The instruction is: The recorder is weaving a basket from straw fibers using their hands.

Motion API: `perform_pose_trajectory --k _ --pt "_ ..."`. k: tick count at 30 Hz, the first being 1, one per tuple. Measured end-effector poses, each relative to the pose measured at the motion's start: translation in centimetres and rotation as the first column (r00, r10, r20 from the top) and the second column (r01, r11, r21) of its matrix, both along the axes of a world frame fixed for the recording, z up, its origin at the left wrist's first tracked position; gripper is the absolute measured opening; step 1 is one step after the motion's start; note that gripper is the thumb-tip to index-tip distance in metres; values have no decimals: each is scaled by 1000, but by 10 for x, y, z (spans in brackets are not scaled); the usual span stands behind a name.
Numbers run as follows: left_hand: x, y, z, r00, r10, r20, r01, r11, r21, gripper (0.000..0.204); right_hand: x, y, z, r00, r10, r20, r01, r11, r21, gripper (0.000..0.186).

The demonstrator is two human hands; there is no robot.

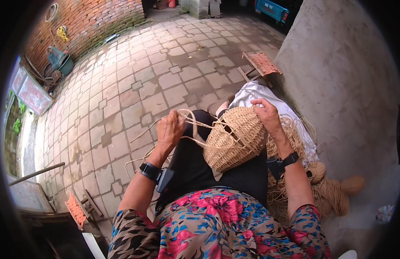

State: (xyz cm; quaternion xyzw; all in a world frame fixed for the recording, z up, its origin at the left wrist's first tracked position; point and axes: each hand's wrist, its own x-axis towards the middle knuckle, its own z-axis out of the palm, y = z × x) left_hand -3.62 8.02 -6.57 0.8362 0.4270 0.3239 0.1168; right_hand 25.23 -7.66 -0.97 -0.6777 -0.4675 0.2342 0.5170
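Note:
A woven straw basket (236, 140) rests tilted across my lap, with an open gap between its strands facing left. My left hand (170, 127) is closed around straw cord (195, 123) that runs from the basket's left side, pulled out to the left in a loop. Loose cord ends trail from that hand down over the paving. At the basket's upper right edge, my right hand (267, 115) grips the weave between thumb and fingers; part of its grip is hidden by the basket.
Bundles of straw cord (331, 194) and a white sack (256, 93) lie at my right beside a grey wall (346, 86). Low stools with woven seats stand ahead (262, 64) and at lower left (75, 210). A bucket (66, 65) sits by the brick wall.

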Motion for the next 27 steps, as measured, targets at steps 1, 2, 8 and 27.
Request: perform_pose_trajectory --k 1,2,8,27 --pt "-4 -1 -9 1000 0 -3 0 1000 2 22 -3 2 2 1000 0 -3 0 1000 2 22" --pt "-9 -4 -19 997 -31 -76 25 996 -86 22 -5 3 4 998 -8 68 10 999 -31 21" --pt "-14 5 35 962 74 264 -73 997 -15 10 -5 -5 7 997 -27 66 28 999 -18 21" --pt "43 -59 34 864 -465 194 499 842 -204 18 3 4 1 989 -25 143 35 997 -68 13"
